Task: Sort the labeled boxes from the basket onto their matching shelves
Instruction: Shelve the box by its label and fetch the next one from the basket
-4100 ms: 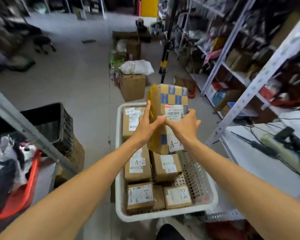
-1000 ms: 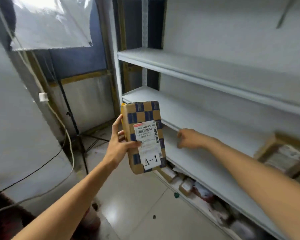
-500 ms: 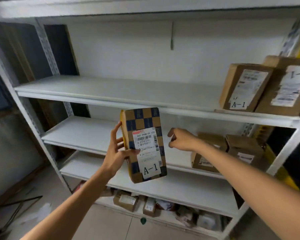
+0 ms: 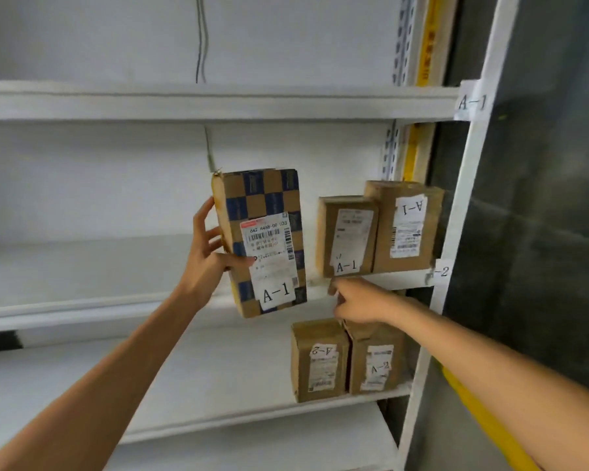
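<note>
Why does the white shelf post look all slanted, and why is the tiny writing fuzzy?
Head view: the wide-angle lens tilts the white post and slants the shelf edges; slight motion blur smears the small print on the checkered box, though its big A-1 reads; the right hand looks soft too; light is even, no glare.

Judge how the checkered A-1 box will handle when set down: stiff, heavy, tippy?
Probably stiff: the checkered box shows crisp edges in the left hand. Likely light, since one hand holds it up. Tall and narrow, it may tip if stood on end.
</note>
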`<state>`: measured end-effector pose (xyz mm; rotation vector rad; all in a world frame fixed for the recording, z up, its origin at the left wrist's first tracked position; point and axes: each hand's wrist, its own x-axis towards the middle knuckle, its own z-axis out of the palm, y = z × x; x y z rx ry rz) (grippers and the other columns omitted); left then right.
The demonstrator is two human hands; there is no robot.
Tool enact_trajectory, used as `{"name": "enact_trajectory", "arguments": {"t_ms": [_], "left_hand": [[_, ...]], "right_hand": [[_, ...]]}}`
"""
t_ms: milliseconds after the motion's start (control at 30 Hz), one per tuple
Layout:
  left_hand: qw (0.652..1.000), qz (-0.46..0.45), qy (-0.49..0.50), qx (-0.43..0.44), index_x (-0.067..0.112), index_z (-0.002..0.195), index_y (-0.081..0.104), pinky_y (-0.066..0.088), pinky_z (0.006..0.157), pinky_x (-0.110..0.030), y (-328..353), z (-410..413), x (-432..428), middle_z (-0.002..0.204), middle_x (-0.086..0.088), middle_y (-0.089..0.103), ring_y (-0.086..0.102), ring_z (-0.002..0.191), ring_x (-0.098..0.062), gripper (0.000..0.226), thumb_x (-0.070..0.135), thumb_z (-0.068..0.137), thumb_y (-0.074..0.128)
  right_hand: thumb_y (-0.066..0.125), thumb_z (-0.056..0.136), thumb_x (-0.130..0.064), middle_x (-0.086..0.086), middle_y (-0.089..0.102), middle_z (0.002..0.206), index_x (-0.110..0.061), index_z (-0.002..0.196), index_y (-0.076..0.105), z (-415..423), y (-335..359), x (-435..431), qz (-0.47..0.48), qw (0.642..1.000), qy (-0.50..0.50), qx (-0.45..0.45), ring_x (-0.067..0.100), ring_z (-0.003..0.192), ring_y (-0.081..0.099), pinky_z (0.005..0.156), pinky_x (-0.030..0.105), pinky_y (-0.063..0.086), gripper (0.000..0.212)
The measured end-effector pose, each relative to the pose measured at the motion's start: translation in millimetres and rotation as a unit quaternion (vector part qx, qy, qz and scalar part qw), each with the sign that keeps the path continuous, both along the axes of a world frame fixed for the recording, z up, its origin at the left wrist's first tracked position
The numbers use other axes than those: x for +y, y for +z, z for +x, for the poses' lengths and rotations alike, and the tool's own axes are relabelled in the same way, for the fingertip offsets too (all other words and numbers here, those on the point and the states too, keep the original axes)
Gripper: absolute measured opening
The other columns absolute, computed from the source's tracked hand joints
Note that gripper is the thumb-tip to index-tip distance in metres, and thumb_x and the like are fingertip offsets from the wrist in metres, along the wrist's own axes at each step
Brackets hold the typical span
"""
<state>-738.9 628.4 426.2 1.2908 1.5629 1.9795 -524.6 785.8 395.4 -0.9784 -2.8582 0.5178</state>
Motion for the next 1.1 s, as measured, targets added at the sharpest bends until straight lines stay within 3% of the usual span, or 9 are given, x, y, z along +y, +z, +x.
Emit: {"name": "enact_trajectory", "arguments": {"t_ms": [167, 300, 367, 600, 833, 900, 967, 1033, 1100], "left_hand": [[0.999, -0.022, -0.024, -0.012, 0.039, 0.14, 0.028, 0.055, 0.079, -0.048, 11, -13, 50, 0.122, -0.01, 0.053, 0.055, 0.111, -0.027, 0.107, -0.026, 0.061, 0.062], [0.999, -0.03, -0.037, -0.003, 0.038, 0.143, 0.017, 0.051, 0.077, -0.037, 2, -25, 79, 0.124, -0.003, 0.048, 0.049, 0.112, -0.02, 0.112, -0.023, 0.063, 0.066], [0.998, -0.044, -0.045, -0.01, 0.032, 0.145, 0.013, 0.05, 0.082, -0.039, -4, -29, 91, 0.132, -0.007, 0.044, 0.046, 0.118, -0.023, 0.111, -0.021, 0.065, 0.069], [0.995, -0.066, -0.069, -0.003, 0.021, 0.142, 0.023, 0.051, 0.089, -0.049, -7, -48, 116, 0.137, -0.009, 0.043, 0.044, 0.124, -0.028, 0.094, -0.018, 0.069, 0.067], [0.986, -0.103, -0.12, 0.053, 0.023, 0.146, 0.009, 0.059, 0.063, -0.025, -6, -48, 135, 0.131, -0.004, 0.043, 0.047, 0.12, -0.024, 0.103, -0.021, 0.071, 0.065], [0.984, -0.122, -0.121, 0.055, 0.023, 0.148, 0.004, 0.059, 0.076, -0.035, -5, -52, 134, 0.137, -0.005, 0.04, 0.044, 0.127, -0.028, 0.108, -0.017, 0.071, 0.069], [0.981, -0.159, -0.095, 0.053, 0.022, 0.151, 0.001, 0.047, 0.096, -0.048, -8, -58, 130, 0.148, -0.01, 0.032, 0.035, 0.135, -0.031, 0.111, -0.006, 0.073, 0.075], [0.976, -0.193, -0.042, 0.094, 0.019, 0.149, 0.016, 0.044, 0.098, -0.043, -14, -66, 121, 0.144, -0.009, 0.037, 0.039, 0.131, -0.027, 0.1, 0.009, 0.073, 0.08], [0.955, -0.229, -0.006, 0.187, 0.018, 0.134, 0.043, 0.048, 0.083, -0.024, -19, -77, 103, 0.122, -0.001, 0.054, 0.053, 0.11, -0.017, 0.072, 0.022, 0.073, 0.082]], "right_hand": [[0.059, 0.087, -0.017, 0.0, 0.055, 0.118, -0.018, 0.13, 0.047, 0, 7, 10, 0.031, 0.999, -0.011, -0.024, 0.015, 0.099, 0.054, 0.081, 0.032, 0.05, 0.044], [0.061, 0.085, -0.02, 0.0, 0.052, 0.12, -0.019, 0.126, 0.047, 2, 5, 19, 0.069, 0.996, -0.019, -0.061, 0.017, 0.102, 0.053, 0.084, 0.035, 0.051, 0.044], [0.062, 0.084, -0.018, -0.001, 0.052, 0.121, -0.02, 0.128, 0.046, 4, 1, 22, 0.072, 0.995, -0.023, -0.069, 0.017, 0.104, 0.053, 0.084, 0.033, 0.049, 0.046], [0.06, 0.086, -0.018, 0.0, 0.049, 0.113, -0.018, 0.139, 0.036, -7, -15, 26, 0.073, 0.993, -0.026, -0.083, 0.017, 0.096, 0.051, 0.061, 0.023, 0.036, 0.058], [0.057, 0.087, -0.017, 0.002, 0.052, 0.109, -0.013, 0.133, 0.042, -34, -21, 23, 0.09, 0.991, -0.011, -0.094, 0.017, 0.089, 0.052, 0.054, 0.023, 0.034, 0.049], [0.055, 0.087, -0.017, 0.002, 0.052, 0.113, -0.013, 0.135, 0.04, -43, -23, 20, 0.092, 0.991, 0.0, -0.094, 0.015, 0.088, 0.049, 0.052, 0.021, 0.029, 0.051], [0.056, 0.086, -0.016, 0.002, 0.052, 0.11, -0.013, 0.133, 0.043, -54, -23, 16, 0.092, 0.991, 0.016, -0.094, 0.013, 0.086, 0.048, 0.052, 0.02, 0.029, 0.048], [0.057, 0.086, -0.016, -0.003, 0.05, 0.099, -0.013, 0.123, 0.05, -69, -22, 13, 0.09, 0.991, 0.029, -0.09, 0.011, 0.08, 0.05, 0.053, 0.021, 0.033, 0.038], [0.059, 0.087, -0.019, -0.002, 0.053, 0.097, -0.014, 0.116, 0.053, -89, -22, 9, 0.085, 0.991, 0.042, -0.091, 0.013, 0.081, 0.053, 0.057, 0.024, 0.04, 0.03]]}}
